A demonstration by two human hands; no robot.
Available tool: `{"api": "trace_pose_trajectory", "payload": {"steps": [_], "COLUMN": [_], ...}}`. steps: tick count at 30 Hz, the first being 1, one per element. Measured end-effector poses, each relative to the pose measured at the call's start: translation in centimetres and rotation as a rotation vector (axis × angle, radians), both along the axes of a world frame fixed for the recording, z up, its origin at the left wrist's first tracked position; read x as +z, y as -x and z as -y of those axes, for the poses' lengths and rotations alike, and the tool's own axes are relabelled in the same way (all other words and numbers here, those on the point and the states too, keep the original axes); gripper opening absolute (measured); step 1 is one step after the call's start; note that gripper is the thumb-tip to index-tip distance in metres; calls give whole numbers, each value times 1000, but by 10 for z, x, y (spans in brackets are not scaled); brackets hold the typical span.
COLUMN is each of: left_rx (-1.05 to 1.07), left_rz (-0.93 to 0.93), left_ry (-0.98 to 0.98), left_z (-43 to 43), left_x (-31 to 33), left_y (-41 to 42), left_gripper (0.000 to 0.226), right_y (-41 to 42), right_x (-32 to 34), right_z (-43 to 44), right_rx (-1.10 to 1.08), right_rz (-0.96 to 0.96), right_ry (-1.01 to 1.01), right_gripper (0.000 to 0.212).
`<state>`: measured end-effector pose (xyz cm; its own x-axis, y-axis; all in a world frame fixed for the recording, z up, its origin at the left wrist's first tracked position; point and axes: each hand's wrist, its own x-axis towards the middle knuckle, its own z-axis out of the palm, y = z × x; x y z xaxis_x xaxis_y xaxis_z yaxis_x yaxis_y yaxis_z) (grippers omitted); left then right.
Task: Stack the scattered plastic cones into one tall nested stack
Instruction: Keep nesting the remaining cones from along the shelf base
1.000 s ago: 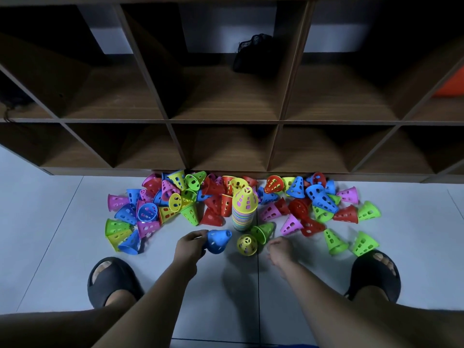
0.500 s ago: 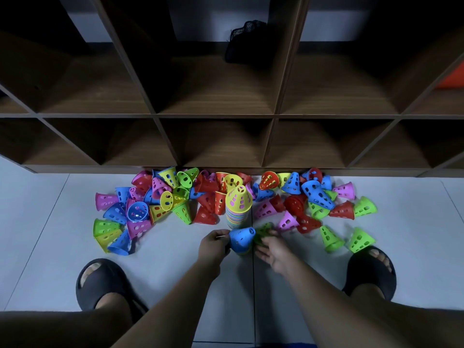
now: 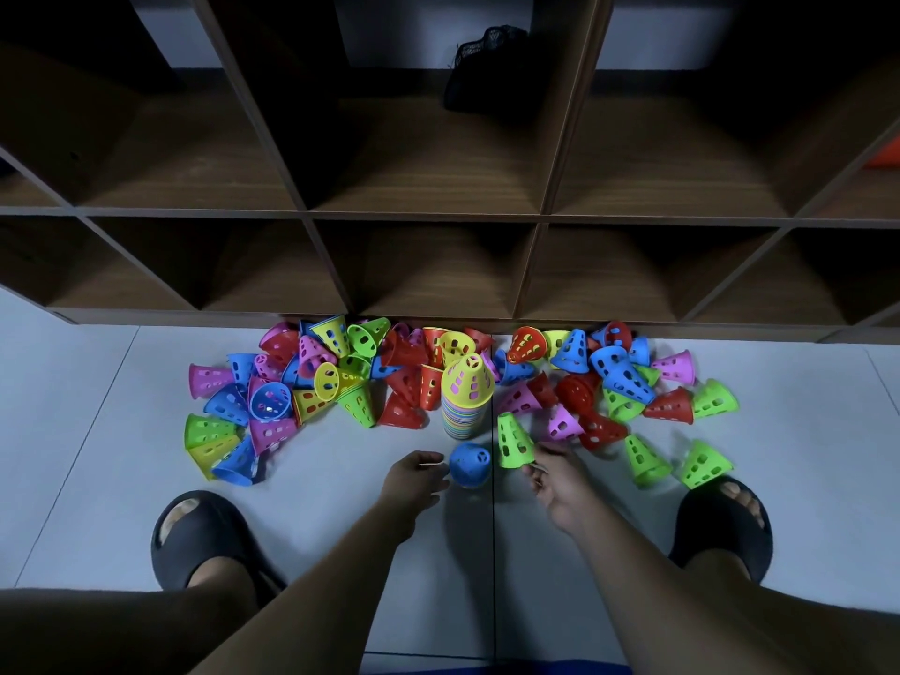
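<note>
**Both hands loose beside two cones in front of the stack**

Nested stack of plastic cones (image 3: 466, 399) with a yellow perforated cone on top stands upright on the pale tiled floor (image 3: 97, 455). It is at 12 o'clock from the hands, just in front of the dark wooden cubby shelf (image 3: 438, 216).

Blue perforated plastic cone (image 3: 470, 464) sits on the floor at 6 o'clock of the stack, narrow end toward the camera, apart from the stack. Lime-green perforated plastic cone (image 3: 514, 438) stands upright at 4 o'clock of the stack, just beside the blue cone at its 2 o'clock.

Left hand (image 3: 414, 482) is at 9 o'clock of the blue cone. Its fingers (image 3: 423, 462) are loosely curled and grip nothing, tips just beside the cone; contact cannot be told. Right hand (image 3: 560, 484) is at 5 o'clock of the green cone. Its fingers (image 3: 550, 455) are spread, relaxed and motion-blurred, holding nothing; cannot tell if they touch the cone's rim.

Left heap of loose cones (image 3: 292, 397) in pink, blue, green, yellow and red lies at 9 to 11 o'clock of the stack. Right heap of loose cones (image 3: 609, 377) lies at 1 to 3 o'clock. Most are tipped on their sides along the shelf foot.

Left black sandal (image 3: 199, 538) is at 8 o'clock of the left hand, right black sandal (image 3: 721, 523) at 4 o'clock of the right hand. Black mesh bag (image 3: 482, 65) sits in the upper middle cubby, 12 o'clock of the stack
</note>
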<state>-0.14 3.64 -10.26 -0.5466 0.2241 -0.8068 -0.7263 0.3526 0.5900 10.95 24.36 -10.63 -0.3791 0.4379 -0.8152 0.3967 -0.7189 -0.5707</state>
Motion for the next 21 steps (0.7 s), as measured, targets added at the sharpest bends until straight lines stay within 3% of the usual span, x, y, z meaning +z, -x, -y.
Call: {"api": "trace_pose_trajectory", "payload": {"steps": [7,16,21], "left_rx": [12,-3,-157], "left_rz": [-36,-298,-440], "left_ry": [8,226,325], "left_z": [2,17,22], "left_x": [0,4,4], "left_y": [11,55,69], "left_gripper": [16,28,25], "right_y": [-13,11,14], "right_x": [14,15,8], "right_z": [4,14,14], "right_rx": [109,243,237], "right_rz": [-103,-83,-49], "right_ry": [220,161,138], "right_gripper": [10,11,15]}}
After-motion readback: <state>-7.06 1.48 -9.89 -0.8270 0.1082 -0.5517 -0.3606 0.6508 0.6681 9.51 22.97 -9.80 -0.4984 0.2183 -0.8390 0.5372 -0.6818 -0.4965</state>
